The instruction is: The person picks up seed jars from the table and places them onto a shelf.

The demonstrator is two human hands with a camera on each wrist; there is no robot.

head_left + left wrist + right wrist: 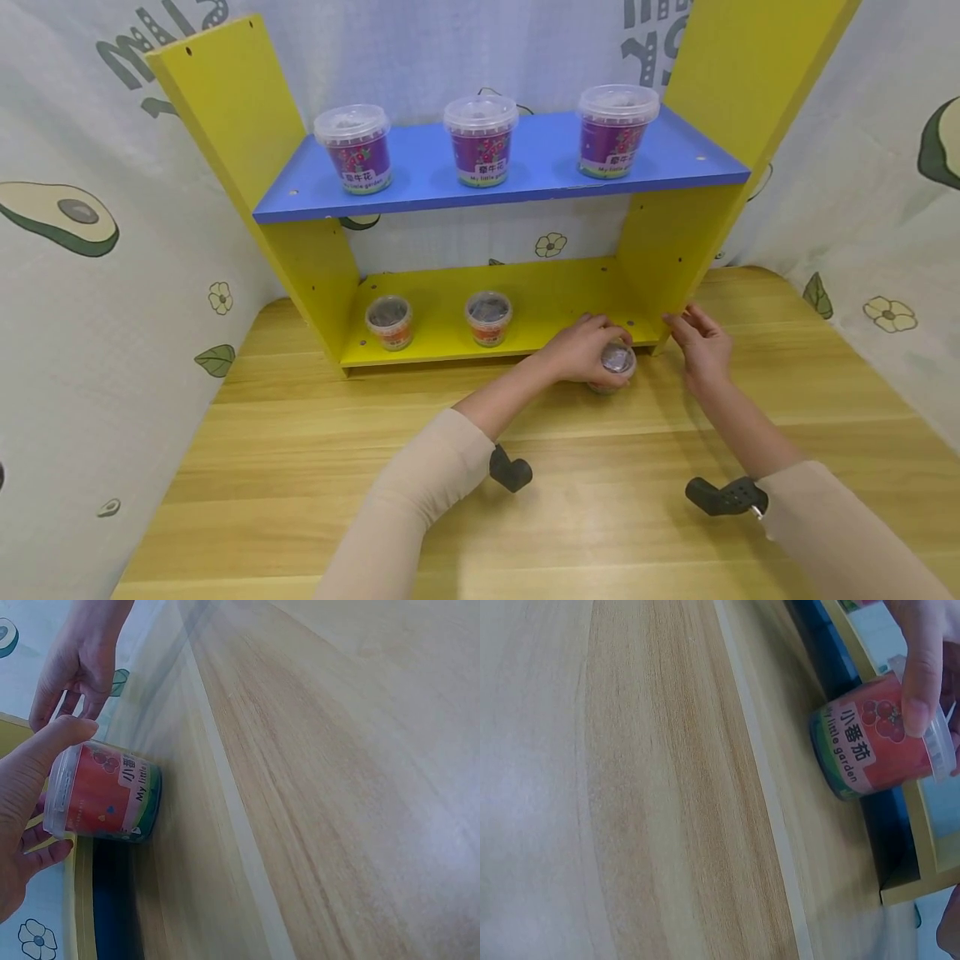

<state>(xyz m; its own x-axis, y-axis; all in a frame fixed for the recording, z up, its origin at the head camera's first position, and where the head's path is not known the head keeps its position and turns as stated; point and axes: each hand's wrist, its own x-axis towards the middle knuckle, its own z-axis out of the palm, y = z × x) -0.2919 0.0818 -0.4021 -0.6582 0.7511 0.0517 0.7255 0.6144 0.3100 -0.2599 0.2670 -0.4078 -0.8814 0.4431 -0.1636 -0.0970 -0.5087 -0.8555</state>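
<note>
My left hand [588,350] grips a small plastic cup [618,358] with a clear lid, just in front of the shelf's bottom board near its right end. In the left wrist view the cup [112,791] shows a red label with tomatoes and a green base; the thumb lies along its side near the lid. The right wrist view also shows the cup [874,739] in the fingers. My right hand [703,343] is beside the lower front edge of the yellow side panel [678,250], fingers loosely bent, with nothing visible in them. Whether its fingertips touch the panel is unclear.
Two similar red-labelled cups, a left one [390,323] and a middle one [488,319], stand on the yellow bottom board [427,287]. Three purple-labelled cups [482,142] stand on the blue shelf [412,150]. The unit stands on a wooden table [300,467] before a patterned cloth [135,333].
</note>
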